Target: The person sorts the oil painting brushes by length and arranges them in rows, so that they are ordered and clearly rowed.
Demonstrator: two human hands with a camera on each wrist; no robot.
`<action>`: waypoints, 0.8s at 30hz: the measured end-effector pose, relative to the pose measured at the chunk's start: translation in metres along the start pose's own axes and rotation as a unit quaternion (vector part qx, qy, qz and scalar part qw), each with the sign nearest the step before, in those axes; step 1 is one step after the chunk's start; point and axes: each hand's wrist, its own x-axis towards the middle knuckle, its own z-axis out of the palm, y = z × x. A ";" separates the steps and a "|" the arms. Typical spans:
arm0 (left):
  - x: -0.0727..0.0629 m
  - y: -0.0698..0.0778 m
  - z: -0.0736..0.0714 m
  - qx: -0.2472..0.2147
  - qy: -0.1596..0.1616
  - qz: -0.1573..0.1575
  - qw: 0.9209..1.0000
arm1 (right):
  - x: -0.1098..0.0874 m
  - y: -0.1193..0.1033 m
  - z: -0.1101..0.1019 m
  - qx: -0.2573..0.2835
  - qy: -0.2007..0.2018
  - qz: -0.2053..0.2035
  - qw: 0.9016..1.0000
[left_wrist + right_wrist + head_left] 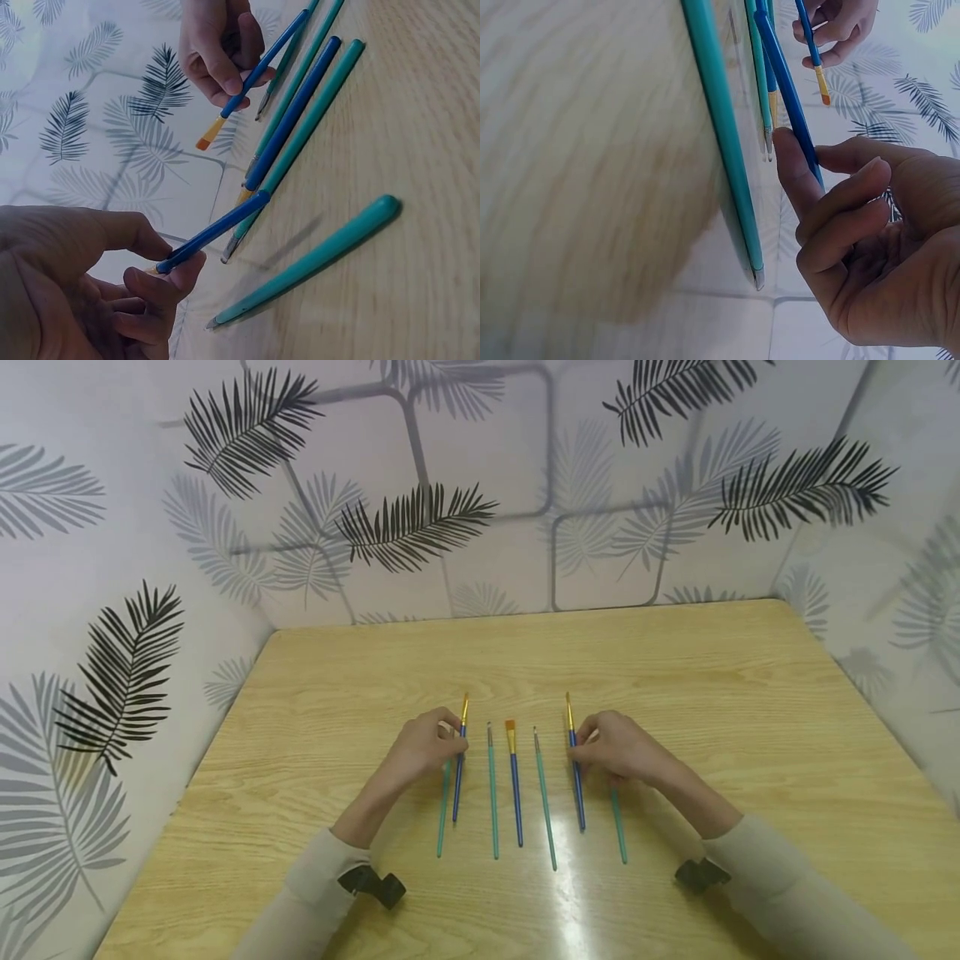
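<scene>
My left hand (429, 744) pinches a blue paintbrush (458, 789) between thumb and fingers, its yellow-ferruled tip pointing away. On the other side, my right hand (617, 747) pinches a second blue paintbrush (578, 793) the same way. Both wrist views show these brushes lifted off the surface. Between the hands lie a flat-tipped blue paintbrush (517, 802) and two thin teal paintbrushes, one on the left (493, 802) and one on the right (547, 810). Another teal paintbrush (315, 262) lies beside the left hand. Partly hidden below the right hand is a further teal paintbrush (727, 142).
The brushes lie side by side on a light wooden table (360, 677). Leaf-patterned wall covering (510, 468) rises behind the table and along its sides. Dark straps with small black parts sit on the left wrist (372, 885) and the right wrist (702, 875).
</scene>
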 end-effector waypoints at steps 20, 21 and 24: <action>0.003 0.003 -0.015 -0.050 -0.013 0.004 0.999 | 0.005 0.000 0.000 0.063 0.012 -0.010 0.998; 0.004 0.003 -0.016 -0.050 -0.012 0.003 0.999 | 0.005 0.000 0.000 0.063 0.012 -0.010 0.998; 0.004 0.004 -0.018 -0.050 -0.012 0.001 0.999 | 0.006 0.000 0.000 0.062 0.013 -0.012 0.998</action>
